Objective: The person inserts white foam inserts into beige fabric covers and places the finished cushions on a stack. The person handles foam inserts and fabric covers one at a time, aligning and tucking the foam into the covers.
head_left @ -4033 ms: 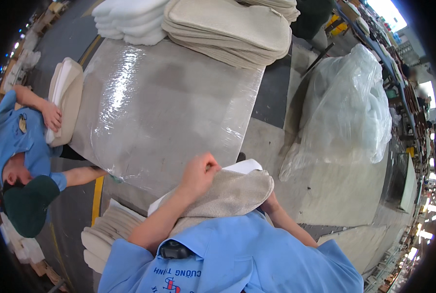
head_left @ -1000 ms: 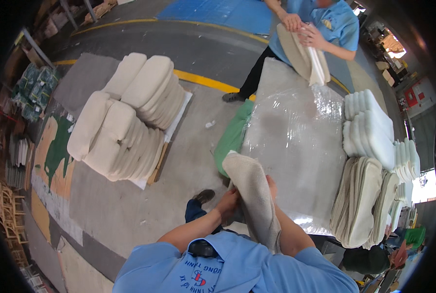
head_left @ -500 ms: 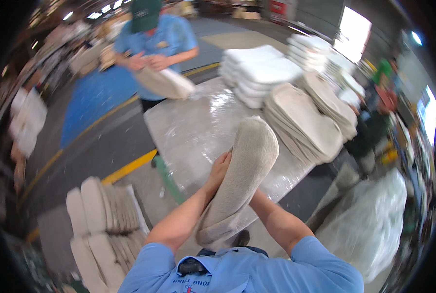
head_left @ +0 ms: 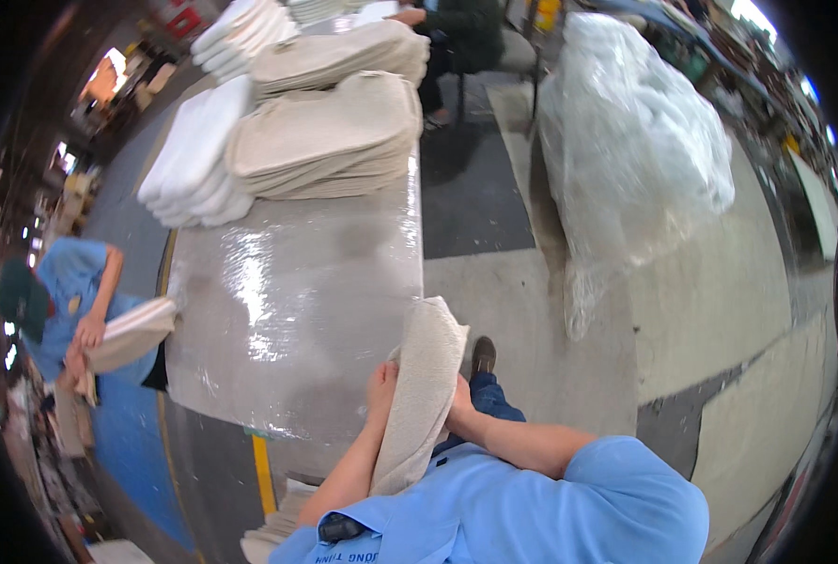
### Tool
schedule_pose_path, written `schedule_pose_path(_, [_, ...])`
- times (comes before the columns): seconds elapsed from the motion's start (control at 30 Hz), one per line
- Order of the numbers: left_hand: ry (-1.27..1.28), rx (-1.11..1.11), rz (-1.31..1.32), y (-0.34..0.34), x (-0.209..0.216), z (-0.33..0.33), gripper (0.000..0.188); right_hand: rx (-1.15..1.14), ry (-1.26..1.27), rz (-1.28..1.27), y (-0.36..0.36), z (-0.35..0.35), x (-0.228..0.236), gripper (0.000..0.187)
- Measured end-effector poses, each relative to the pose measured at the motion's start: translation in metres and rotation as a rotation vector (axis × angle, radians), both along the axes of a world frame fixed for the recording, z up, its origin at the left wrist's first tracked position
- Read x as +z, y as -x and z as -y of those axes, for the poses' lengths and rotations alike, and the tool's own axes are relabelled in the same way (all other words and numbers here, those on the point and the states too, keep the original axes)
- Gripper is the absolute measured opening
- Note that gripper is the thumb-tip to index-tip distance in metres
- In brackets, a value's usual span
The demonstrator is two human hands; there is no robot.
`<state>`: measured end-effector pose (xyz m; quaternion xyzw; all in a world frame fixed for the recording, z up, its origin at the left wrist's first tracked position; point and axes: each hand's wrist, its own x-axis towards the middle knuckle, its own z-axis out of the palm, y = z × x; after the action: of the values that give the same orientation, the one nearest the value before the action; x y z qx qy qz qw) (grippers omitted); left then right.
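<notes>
Between my hands is a long beige fabric pad (head_left: 421,385), which looks bent or folded lengthwise and stands close in front of my body. My left hand (head_left: 381,389) grips its left edge, with part of the fingers behind it. On the opposite edge, my right hand (head_left: 460,402) holds the pad lower down, and its fingers are mostly hidden. The pad's upper end is near the right edge of a plastic-covered table (head_left: 297,329). Farther back on that table lie stacks of similar beige pads (head_left: 330,132).
White pads (head_left: 198,150) are stacked left of the beige ones. At the left, a co-worker (head_left: 71,282) holds a beige pad. Another person (head_left: 471,38) is behind the table. A large clear plastic bag of white material (head_left: 630,141) stands at the right. More pads (head_left: 283,522) lie lower left.
My view has swung to the right, so the table and co-worker now appear farther left. The pad stays in both hands, now lower and nearer my body.
</notes>
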<state>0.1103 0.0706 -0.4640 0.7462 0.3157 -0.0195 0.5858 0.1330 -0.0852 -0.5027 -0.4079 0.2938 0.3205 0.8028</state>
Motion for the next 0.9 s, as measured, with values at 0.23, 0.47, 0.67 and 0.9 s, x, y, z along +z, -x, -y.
schedule_pose_path(0.23, [-0.121, -0.031, 0.077, 0.006, 0.016, -0.01, 0.041, -0.107, 0.064, -0.014, -0.043, -0.011, 0.012, 0.041])
schedule_pose_path(0.47, [0.222, -0.031, -0.015, -0.018, 0.007, -0.032, 0.035, -0.03, 0.325, 0.082, -0.087, -0.013, 0.002, 0.038])
schedule_pose_path(0.67, [0.265, -0.041, -0.177, -0.081, 0.009, -0.015, 0.037, -0.083, 0.257, -0.076, -0.111, -0.009, 0.0, 0.053])
schedule_pose_path(0.9, [0.299, 0.007, -0.103, -0.1, -0.002, 0.009, 0.036, -0.128, -0.254, -0.15, -0.095, 0.013, -0.04, 0.045])
